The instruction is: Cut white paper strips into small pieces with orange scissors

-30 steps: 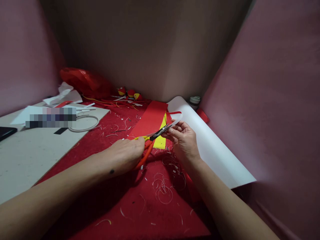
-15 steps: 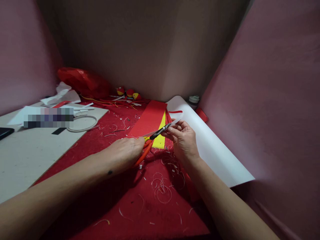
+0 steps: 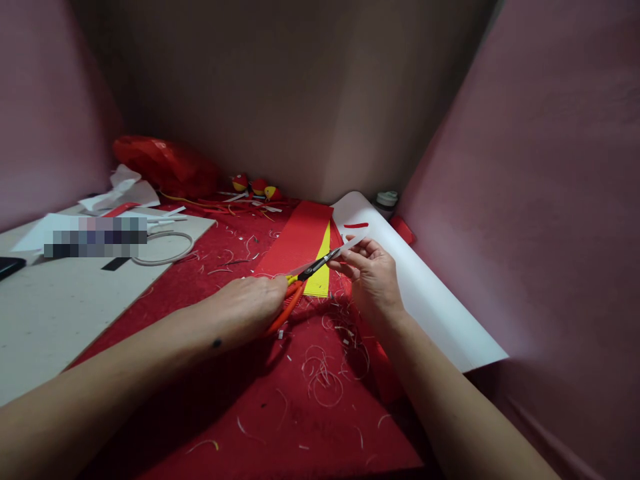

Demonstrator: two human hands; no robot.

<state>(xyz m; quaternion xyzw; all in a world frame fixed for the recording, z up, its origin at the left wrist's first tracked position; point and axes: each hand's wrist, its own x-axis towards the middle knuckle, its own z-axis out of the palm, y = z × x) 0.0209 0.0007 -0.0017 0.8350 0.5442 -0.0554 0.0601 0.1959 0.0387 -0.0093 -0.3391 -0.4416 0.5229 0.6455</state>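
Note:
My left hand point(image 3: 255, 300) is wrapped round the orange and yellow handles of a pair of scissors point(image 3: 315, 267). The dark blades point up and to the right, against a thin white strip point(image 3: 353, 241). That strip is pinched between the fingers of my right hand point(image 3: 373, 273). Beneath the scissors lie a red sheet point(image 3: 299, 233) and a yellow ribbed sheet point(image 3: 319, 283). A short red piece point(image 3: 356, 225) shows just beyond my right fingertips, over a large white sheet point(image 3: 425, 307).
Thin curled offcuts point(image 3: 323, 380) litter the red cloth point(image 3: 280, 413). On the left, a pale board point(image 3: 45, 333) bears a ring point(image 3: 165, 248) and papers. Several small red and yellow figures point(image 3: 259, 187), a red bag point(image 3: 163, 163) and a lidded jar point(image 3: 387, 200) stand behind.
My right hand has moved slightly right with the white strip. The red piece beyond my fingers now looks shorter and apart from the red sheet. My left hand has barely moved.

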